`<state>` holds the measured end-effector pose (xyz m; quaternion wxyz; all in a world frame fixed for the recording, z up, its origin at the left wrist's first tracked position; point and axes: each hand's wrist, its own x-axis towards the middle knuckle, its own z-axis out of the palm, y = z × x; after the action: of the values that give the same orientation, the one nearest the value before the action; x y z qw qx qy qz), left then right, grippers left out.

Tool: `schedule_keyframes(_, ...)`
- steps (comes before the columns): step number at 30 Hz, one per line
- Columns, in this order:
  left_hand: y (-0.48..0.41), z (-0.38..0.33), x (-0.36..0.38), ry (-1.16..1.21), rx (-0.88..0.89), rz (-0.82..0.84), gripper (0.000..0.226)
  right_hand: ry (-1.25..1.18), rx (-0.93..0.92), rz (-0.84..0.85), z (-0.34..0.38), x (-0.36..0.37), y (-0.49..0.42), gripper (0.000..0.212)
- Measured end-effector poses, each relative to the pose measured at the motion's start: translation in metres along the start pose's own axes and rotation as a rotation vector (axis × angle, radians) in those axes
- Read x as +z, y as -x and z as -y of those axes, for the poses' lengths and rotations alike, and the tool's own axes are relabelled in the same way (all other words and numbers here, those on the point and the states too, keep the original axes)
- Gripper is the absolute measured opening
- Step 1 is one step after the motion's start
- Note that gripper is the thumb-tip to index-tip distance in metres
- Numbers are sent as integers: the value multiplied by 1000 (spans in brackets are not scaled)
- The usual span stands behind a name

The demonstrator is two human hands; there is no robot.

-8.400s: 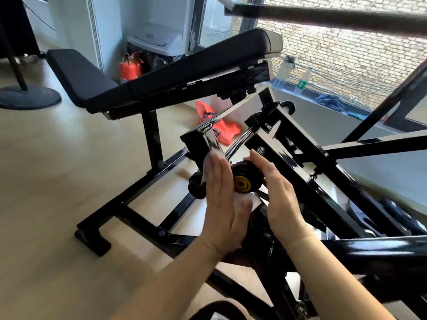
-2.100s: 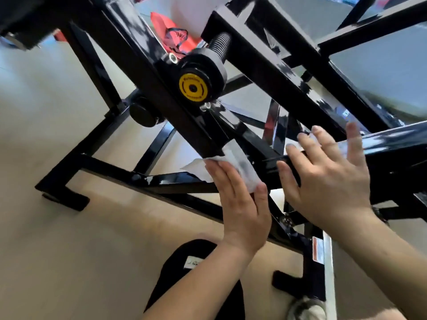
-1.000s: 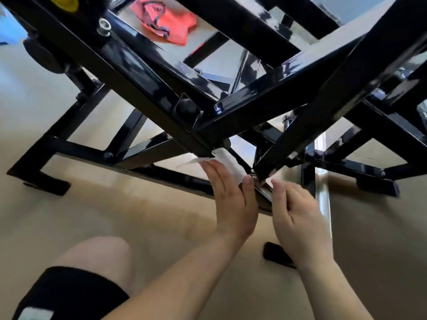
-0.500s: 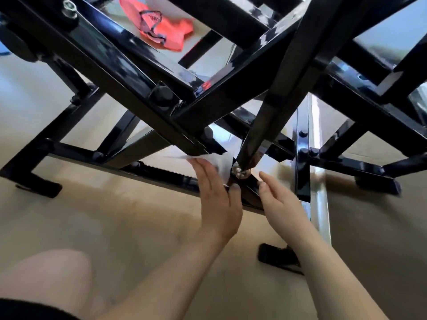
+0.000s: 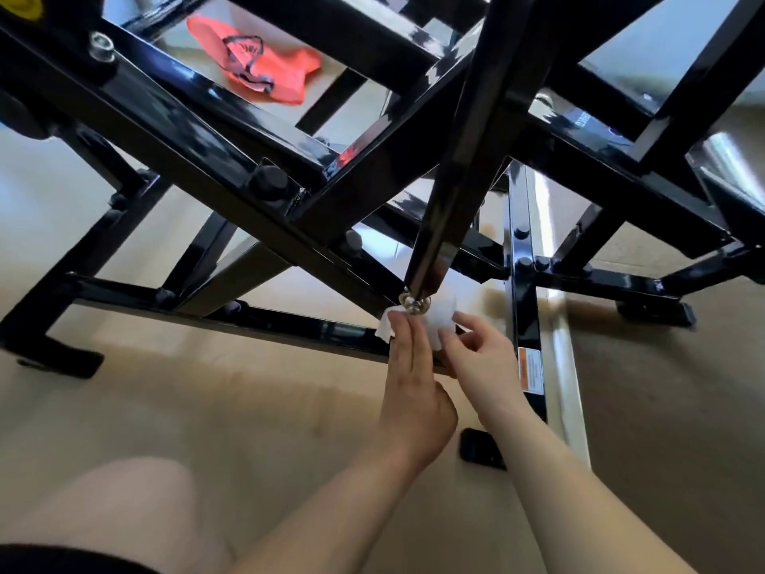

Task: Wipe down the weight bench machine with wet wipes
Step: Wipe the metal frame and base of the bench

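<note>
Left hand (image 5: 414,387), fingers straight together, presses wet wipe (image 5: 439,325) on black weight bench frame (image 5: 198,159) below bolt (image 5: 414,302). Right hand (image 5: 478,362) pinches wet wipe. Orange warning label (image 5: 531,370) at 3 o'clock, text unreadable.

Orange fabric item (image 5: 269,72), black cord on it, lying on beige floor (image 5: 232,399).

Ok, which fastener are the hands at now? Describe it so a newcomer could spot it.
On the black bench frame, follow the steep dark strut down from the top middle to its lower end. There sits a nut, just above the left hand and right hand, with the white wet wipe bunched beside it. Unlike the black-capped bolts nearby, it is bare shiny silver.
</note>
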<state>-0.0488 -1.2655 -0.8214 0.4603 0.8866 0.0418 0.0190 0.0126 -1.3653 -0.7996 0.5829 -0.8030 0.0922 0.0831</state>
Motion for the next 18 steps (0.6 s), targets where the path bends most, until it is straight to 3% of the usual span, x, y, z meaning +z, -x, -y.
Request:
schedule_keyframes(3, 1, -1, -14, 10, 16, -16, 99, 73, -187, -61, 6, 20, -6, 8)
schedule_keyframes(6, 4, 1, -33, -27, 35, -4, 96, 93, -266, 8, 6, 38, -4, 19)
schedule_keyframes(8, 4, 4, -54, -83, -56, 52, 89, 126, -288, 33, 2, 45, -5, 27)
schedule_keyframes(12, -13, 1, -109, -322, -227, 256, 69, 411, -286, 22, 0, 63, -10, 67)
schedule_keyframes(15, -26, -6, -133, -414, -178, 333, 56, 508, -268, 20, -9, 75, -8, 62)
schedule_keyframes(18, -19, 5, -134, -403, -135, 319, 59, 566, -228, -38, -27, 71, -3, 63)
